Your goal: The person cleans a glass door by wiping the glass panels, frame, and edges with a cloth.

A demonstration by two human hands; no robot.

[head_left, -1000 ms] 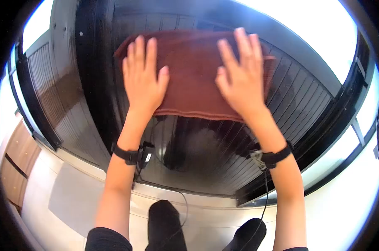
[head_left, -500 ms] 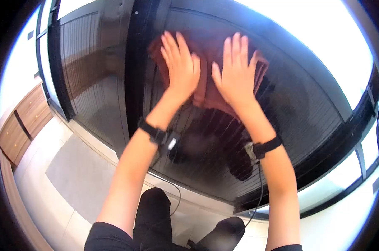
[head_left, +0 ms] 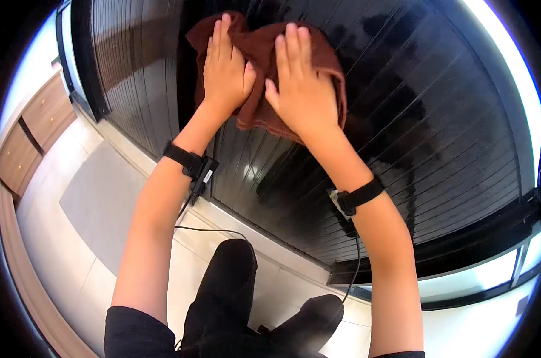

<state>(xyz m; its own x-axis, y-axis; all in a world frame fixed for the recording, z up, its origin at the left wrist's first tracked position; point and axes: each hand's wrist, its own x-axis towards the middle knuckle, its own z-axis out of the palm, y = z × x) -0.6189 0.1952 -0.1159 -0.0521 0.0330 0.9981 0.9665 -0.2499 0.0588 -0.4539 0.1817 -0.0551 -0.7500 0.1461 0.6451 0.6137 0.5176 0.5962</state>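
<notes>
Flat against a dark, glossy ribbed door panel lies a reddish-brown cloth, creased into folds between my two hands. My left hand presses on its left part, fingers stretched upward and thumb out to the side. On the right part rests my right hand, also with outstretched fingers and the thumb apart. Neither hand has its fingers wrapped round the cloth. Each wrist wears a black strap with a small device, and a thin cable runs down from each.
A wooden drawer cabinet stands at the left. A grey mat lies on the pale tiled floor. The door's dark frame and a light sill run below the panel. My dark-trousered knees are close beneath.
Both hands and the cloth have shifted up and left in the view. The camera view has also moved, showing more of the ribbed panel. Folds in the cloth look deeper now.
</notes>
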